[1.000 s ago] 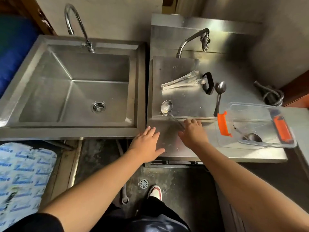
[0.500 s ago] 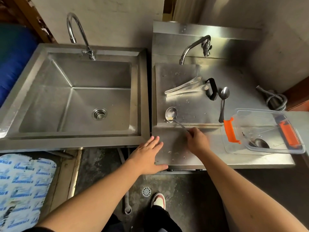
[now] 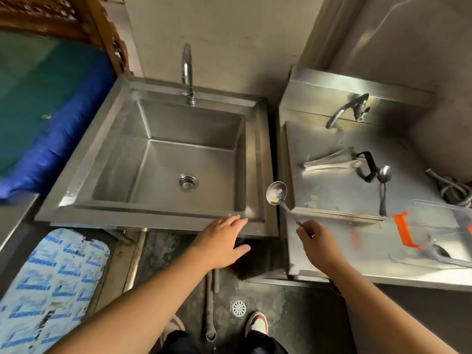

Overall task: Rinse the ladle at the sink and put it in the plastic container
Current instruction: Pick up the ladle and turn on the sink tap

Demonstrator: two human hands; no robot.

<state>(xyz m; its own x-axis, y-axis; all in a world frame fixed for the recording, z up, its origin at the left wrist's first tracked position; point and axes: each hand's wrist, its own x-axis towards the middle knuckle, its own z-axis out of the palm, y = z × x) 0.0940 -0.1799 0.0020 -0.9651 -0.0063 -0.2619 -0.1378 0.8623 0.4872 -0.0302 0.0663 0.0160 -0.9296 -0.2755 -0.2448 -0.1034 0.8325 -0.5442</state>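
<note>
Right hand grips ladle; its handle end hidden.

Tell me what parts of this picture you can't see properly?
Head view:
- The plastic container is cut off by the right edge and blurred; the utensil inside is unclear.
- The ladle handle's end is hidden inside the right hand.
- The left hand covers part of the sink rim; whether it touches is unclear.
- The bits in the ladle bowl are too small to identify.

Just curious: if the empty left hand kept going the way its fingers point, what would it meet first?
Probably the front rim of the large steel sink: the left hand lies open at that edge, fingers pointing toward the basin. Contact is unclear.
</note>
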